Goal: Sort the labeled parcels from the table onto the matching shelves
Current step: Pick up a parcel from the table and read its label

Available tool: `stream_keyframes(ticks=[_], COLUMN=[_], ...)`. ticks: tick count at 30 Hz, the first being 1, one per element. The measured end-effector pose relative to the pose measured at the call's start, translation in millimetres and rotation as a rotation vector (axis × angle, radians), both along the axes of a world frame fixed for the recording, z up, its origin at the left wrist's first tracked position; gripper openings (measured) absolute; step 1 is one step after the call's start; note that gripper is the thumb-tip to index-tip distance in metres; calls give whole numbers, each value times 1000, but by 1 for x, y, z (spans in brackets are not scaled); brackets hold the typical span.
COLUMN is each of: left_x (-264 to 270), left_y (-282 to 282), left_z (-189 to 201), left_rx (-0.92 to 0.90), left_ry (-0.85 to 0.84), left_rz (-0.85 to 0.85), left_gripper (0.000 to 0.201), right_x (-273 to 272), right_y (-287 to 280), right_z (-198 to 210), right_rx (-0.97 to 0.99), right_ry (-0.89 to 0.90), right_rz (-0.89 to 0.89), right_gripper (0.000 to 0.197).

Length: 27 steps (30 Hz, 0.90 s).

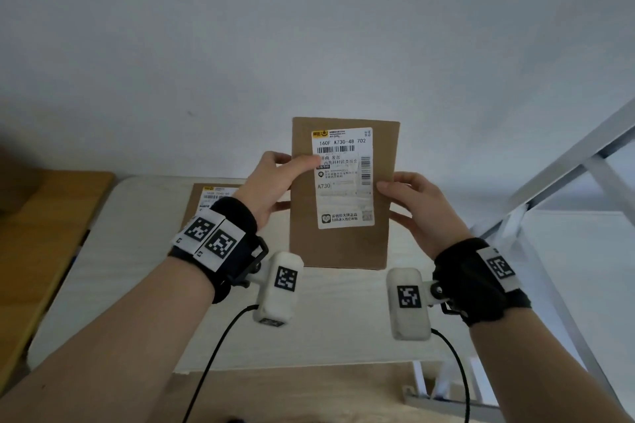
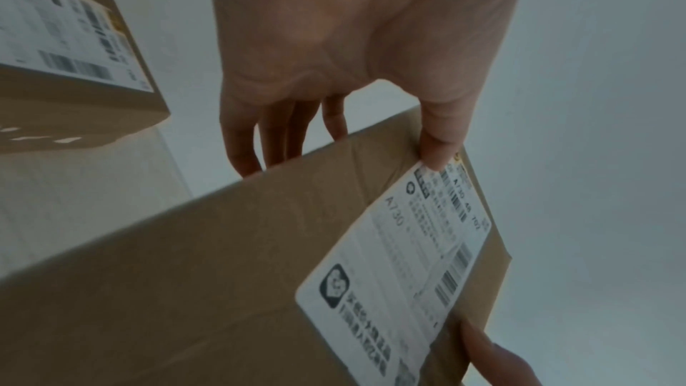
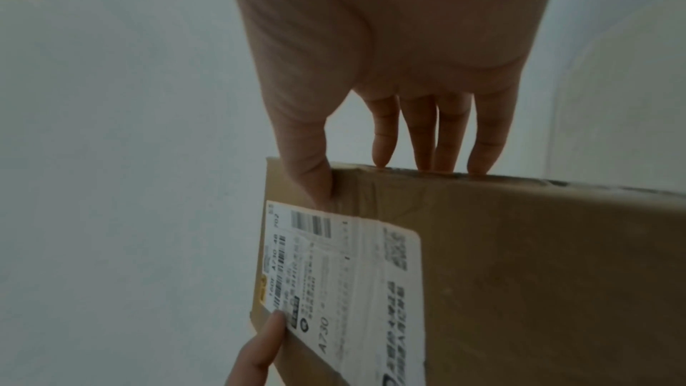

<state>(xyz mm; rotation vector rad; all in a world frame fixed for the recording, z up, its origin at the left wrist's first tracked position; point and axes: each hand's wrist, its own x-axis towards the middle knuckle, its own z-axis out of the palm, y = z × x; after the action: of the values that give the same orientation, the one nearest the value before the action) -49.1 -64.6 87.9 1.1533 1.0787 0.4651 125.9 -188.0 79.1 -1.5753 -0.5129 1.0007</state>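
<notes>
Held parcel (image 1: 343, 196) above table (image 1: 137, 251), second parcel (image 1: 209, 197) behind-left on it

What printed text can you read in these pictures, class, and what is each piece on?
"160F A730-48 702": top line of the white label on the held parcel.
"A730": lower left of that label.
Its Chinese lines, logo and barcodes: too small to read.
Label on the second parcel on the table: blurred.

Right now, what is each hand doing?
Left hand: holding the A730 parcel by its left edge.
Right hand: holding the same parcel's right edge.
</notes>
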Motion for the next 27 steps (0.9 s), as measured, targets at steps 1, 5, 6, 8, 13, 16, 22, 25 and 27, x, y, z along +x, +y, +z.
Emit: stream_keyframes(ticks=[1, 5, 6, 8, 13, 16, 22, 25, 27], left_x=[-2, -13, -16, -20, -27, -29, -33, -34, -35], left_y=[-1, -5, -6, -8, -13, -15, -16, -15, -15], left_z=[5, 29, 33, 42, 57, 61, 66, 68, 68], left_rx=[13, 58, 69, 97, 132, 141, 151, 160, 157], left_ry=[-20, -57, -53, -60, -78, -87, -103, -115, -123], left_rz=[1, -18, -19, -21, -11, -10, 4, 6, 8], left_gripper=[57, 73, 79, 86, 85, 81, 83, 73, 66], right_x=[-2, -12, -15, -18, -26, -29, -32, -34, -35], right_y=[-2, -6, -7, -10, -12, -13, -15, -15, -16], right_z=[6, 29, 33, 40, 54, 60, 70, 73, 75], right_rx=[22, 82, 88, 111, 142, 155, 170, 173, 175], right_ry=[-5, -11, -10, -8, -19, -21, -27, -40, -44], right_rz=[-6, -8, -12, -11, -3, 8, 30, 33, 38], right_gripper=[25, 28, 27, 27, 30, 25, 21, 24, 24])
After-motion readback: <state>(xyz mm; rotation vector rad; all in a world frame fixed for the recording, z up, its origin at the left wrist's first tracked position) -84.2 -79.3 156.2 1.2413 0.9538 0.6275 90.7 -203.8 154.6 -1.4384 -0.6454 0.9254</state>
